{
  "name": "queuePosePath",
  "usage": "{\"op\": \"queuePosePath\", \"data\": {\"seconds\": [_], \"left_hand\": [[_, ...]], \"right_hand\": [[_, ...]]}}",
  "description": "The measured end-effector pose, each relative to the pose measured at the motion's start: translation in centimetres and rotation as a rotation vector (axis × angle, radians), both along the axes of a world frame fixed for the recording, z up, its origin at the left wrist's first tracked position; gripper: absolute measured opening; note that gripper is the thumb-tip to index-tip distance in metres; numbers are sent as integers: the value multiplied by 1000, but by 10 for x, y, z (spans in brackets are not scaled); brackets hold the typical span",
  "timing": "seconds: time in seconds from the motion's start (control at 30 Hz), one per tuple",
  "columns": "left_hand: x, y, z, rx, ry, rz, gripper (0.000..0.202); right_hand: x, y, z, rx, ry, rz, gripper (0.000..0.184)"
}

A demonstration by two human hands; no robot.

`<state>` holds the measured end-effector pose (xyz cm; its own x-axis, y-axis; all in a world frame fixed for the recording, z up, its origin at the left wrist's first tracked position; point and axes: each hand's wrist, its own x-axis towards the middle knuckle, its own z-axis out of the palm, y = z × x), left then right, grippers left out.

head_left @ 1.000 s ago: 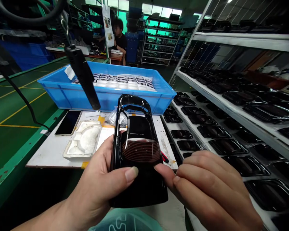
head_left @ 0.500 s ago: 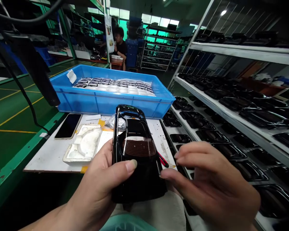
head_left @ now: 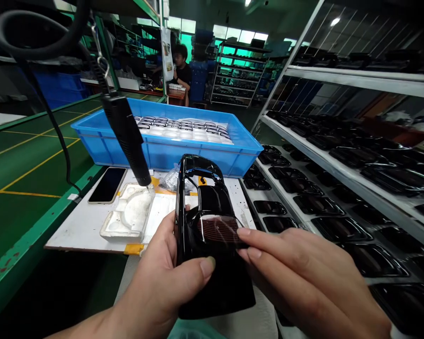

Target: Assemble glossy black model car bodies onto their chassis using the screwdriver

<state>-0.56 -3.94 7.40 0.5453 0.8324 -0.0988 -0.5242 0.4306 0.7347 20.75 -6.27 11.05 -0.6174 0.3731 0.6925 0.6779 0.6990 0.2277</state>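
My left hand (head_left: 162,282) is wrapped round a glossy black plastic housing (head_left: 212,263), thumb across its front, holding it upright above the bench. A copper-coloured lined patch (head_left: 219,230) sits in the housing's middle. My right hand (head_left: 304,278) lies at the housing's right side, its fingers stretched out flat with the tips resting on that lined patch. The lower part of the housing hides the left fingers behind it.
A blue crate (head_left: 169,150) of small parts stands behind. A phone (head_left: 108,184) and a white foam tray (head_left: 129,216) lie on the white board (head_left: 77,226). A black hanging tool (head_left: 127,136) dangles at left. Racks of black housings (head_left: 339,188) fill the right. A person (head_left: 182,70) sits far back.
My right hand has moved in from beside the housing and laid its fingertips on the lined patch. The hanging tool has swung back toward the middle. The housing has shifted slightly right.
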Motion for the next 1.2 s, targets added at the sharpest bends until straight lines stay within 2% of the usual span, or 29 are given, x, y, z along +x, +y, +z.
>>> {"op": "queuePosePath", "data": {"seconds": [0.1,0.17,0.27,0.33,0.47,0.6,0.83,0.97,1.03,1.1,1.2], "left_hand": [[0,-1,2,-43,-32,-22,54],[1,0,4,-72,-55,-30,50],[0,1,9,-104,-70,13,48],[0,2,12,-123,-62,39,51],[-1,2,15,-123,-43,65,58],[-2,1,19,-100,-47,117,57],[-5,-2,21,-87,-33,35,59],[-4,-3,22,-70,-20,71,49],[-3,-3,22,-71,-24,72,50],[-3,-2,24,-97,-38,70,56],[-5,-1,31,-179,-54,87,64]], "right_hand": [[-4,8,7,-84,97,-103,11],[-9,12,5,-92,277,-117,16],[-15,11,-7,-170,590,-65,29],[-19,3,-17,-295,709,-106,29],[-23,-17,-32,-593,718,-215,62],[-29,-25,-32,-744,722,-169,72],[-40,-18,-23,-793,798,-106,75],[-42,-16,-27,-851,874,-79,77],[-41,-17,-32,-864,884,-84,78],[-38,-18,-36,-810,885,-69,79],[-32,-15,-37,-602,939,-65,74]]}}
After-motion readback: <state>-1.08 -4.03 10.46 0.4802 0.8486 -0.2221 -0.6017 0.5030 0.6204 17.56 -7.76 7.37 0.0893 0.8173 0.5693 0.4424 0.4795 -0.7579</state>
